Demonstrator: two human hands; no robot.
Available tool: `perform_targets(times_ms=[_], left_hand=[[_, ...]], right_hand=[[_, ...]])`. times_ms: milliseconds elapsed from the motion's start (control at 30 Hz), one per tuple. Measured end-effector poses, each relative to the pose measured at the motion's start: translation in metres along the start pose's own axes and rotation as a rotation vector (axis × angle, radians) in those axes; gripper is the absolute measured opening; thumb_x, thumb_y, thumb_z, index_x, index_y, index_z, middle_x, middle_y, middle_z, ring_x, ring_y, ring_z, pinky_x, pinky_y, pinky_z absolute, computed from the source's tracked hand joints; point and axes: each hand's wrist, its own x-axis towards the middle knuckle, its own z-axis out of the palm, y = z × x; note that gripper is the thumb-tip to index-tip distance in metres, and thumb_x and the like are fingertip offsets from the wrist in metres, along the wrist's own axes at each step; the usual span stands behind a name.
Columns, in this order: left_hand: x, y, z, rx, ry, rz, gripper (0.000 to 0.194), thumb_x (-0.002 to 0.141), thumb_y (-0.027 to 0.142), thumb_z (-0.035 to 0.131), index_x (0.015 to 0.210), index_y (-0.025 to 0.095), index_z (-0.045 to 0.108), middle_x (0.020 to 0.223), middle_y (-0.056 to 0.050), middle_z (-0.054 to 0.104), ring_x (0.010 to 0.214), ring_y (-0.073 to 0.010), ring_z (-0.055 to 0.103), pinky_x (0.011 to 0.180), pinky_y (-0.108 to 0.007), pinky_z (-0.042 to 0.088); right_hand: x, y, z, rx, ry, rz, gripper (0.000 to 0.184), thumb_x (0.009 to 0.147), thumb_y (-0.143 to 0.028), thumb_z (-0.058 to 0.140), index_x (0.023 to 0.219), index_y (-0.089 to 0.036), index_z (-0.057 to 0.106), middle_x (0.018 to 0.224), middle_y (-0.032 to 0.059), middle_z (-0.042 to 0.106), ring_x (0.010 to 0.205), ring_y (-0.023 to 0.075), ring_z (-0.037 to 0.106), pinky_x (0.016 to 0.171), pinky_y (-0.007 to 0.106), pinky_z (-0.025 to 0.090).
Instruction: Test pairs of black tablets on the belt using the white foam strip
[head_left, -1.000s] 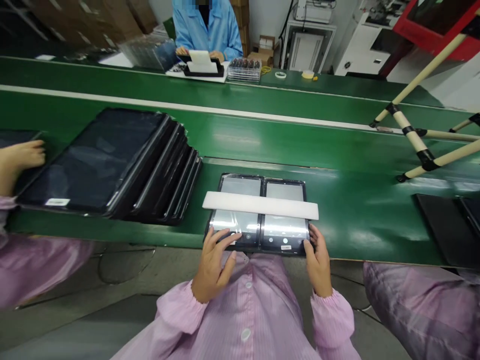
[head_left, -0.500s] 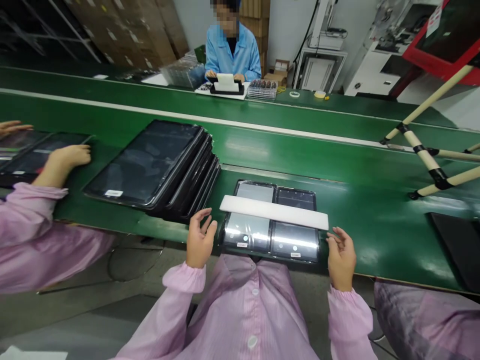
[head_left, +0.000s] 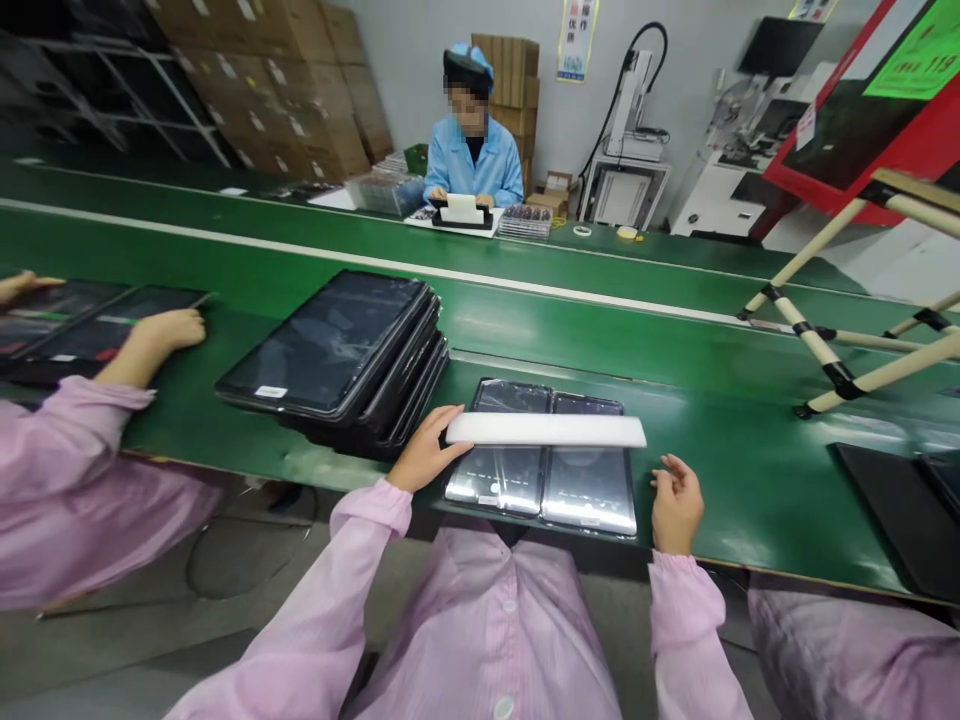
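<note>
Closest to us, at the tabletop's [head_left: 712,480] near edge, two tablets [head_left: 547,480] lie flat side by side with a white foam strip [head_left: 546,430] laid across both. Our left hand [head_left: 427,455] touches the strip's left end, fingers extended, not closed on anything. Our right hand [head_left: 675,505] rests loosely curled and empty at three o'clock of the tablets. The strip looks light and soft; we judge its ends the best grip. The glassy tablets look stiff, slippery, fragile. At ten o'clock sits a stack of tablets [head_left: 337,350]; farther, at twelve, a co-worker [head_left: 472,160] sits.
</note>
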Motion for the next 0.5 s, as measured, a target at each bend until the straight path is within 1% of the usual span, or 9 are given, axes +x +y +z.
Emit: perform_targets(times_ms=[67,133,233,300,333,367,433,500], left_hand=[[-0.015,0.005,-0.002,0.038,0.136,0.02,0.053,0.091,0.052,0.07,0.133,0.022,0.067,0.136,-0.012,0.062,0.13,-0.0296,0.062,0.117,-0.046,0.047],[-0.037,0.014,0.001,0.095,0.328,0.023,0.047,0.092,0.051,0.069,0.129,0.022,0.068,0.13,-0.011,0.063,0.125,-0.0289,0.063,0.113,-0.045,0.048],[-0.076,0.024,0.015,0.218,0.607,-0.048,0.04,0.092,0.047,0.071,0.122,0.02,0.067,0.122,-0.012,0.061,0.117,-0.0289,0.063,0.107,-0.045,0.05],[-0.095,0.026,0.025,0.307,0.74,-0.123,0.035,0.091,0.044,0.072,0.114,0.018,0.066,0.119,-0.014,0.059,0.114,-0.0306,0.062,0.104,-0.047,0.051],[-0.102,0.026,0.028,0.357,0.776,-0.166,0.032,0.09,0.043,0.071,0.109,0.017,0.066,0.118,-0.015,0.059,0.114,-0.0321,0.061,0.102,-0.049,0.051],[-0.107,0.026,0.03,0.407,0.782,-0.208,0.029,0.09,0.042,0.07,0.104,0.018,0.066,0.118,-0.016,0.059,0.113,-0.034,0.061,0.101,-0.052,0.051],[-0.112,0.027,0.029,0.494,0.732,-0.279,0.026,0.092,0.043,0.066,0.099,0.018,0.068,0.12,-0.018,0.061,0.117,-0.0383,0.06,0.102,-0.057,0.048],[-0.113,0.032,0.025,0.499,0.662,-0.288,0.027,0.095,0.043,0.061,0.101,0.018,0.07,0.126,-0.019,0.062,0.123,-0.0402,0.058,0.107,-0.06,0.044]], right_hand=[[-0.001,0.0,0.0,0.001,-0.003,0.008,0.046,0.079,-0.045,0.064,0.116,-0.017,0.065,0.118,0.0151,0.073,0.089,0.0234,0.071,0.077,0.038,0.058],[-0.002,-0.001,0.0,-0.002,-0.005,0.016,0.047,0.079,-0.047,0.064,0.115,-0.017,0.066,0.119,0.015,0.073,0.09,0.0238,0.071,0.078,0.038,0.058],[-0.003,-0.004,-0.001,-0.022,-0.004,0.031,0.05,0.078,-0.051,0.064,0.115,-0.017,0.066,0.119,0.0154,0.073,0.09,0.0244,0.071,0.081,0.039,0.058],[-0.004,-0.007,-0.003,-0.052,-0.014,0.043,0.053,0.078,-0.053,0.064,0.116,-0.017,0.066,0.12,0.0159,0.073,0.089,0.025,0.071,0.084,0.041,0.057],[-0.005,-0.009,-0.003,-0.072,-0.026,0.048,0.054,0.078,-0.055,0.064,0.116,-0.016,0.066,0.12,0.0161,0.073,0.089,0.0257,0.071,0.085,0.042,0.057],[-0.007,-0.012,-0.004,-0.094,-0.044,0.052,0.056,0.078,-0.056,0.065,0.116,-0.016,0.067,0.119,0.0164,0.074,0.09,0.027,0.071,0.088,0.044,0.056],[-0.014,-0.019,-0.004,-0.139,-0.101,0.047,0.059,0.078,-0.061,0.065,0.115,-0.016,0.069,0.118,0.0172,0.074,0.099,0.0312,0.071,0.096,0.047,0.054],[-0.022,-0.027,-0.003,-0.22,-0.194,0.019,0.064,0.083,-0.068,0.06,0.119,-0.016,0.07,0.123,0.0189,0.073,0.114,0.0357,0.068,0.106,0.05,0.048]])
